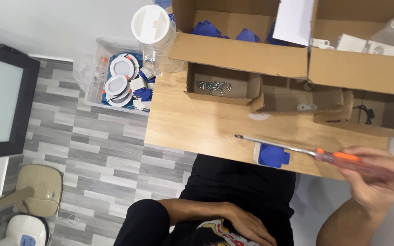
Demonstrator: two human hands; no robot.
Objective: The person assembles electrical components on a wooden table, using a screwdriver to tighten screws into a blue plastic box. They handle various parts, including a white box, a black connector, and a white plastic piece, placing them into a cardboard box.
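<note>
the right hand [379,180] has its fingers wrapped round the orange-handled screwdriver [306,151], whose shaft lies out over the blue socket part [272,156] at the near edge of the bench [192,127]. the left hand [247,223] rests in the lap, fingers loosely curled and holding nothing. to work cleanly i'd steady the blue part and bring the tip down square.
</note>
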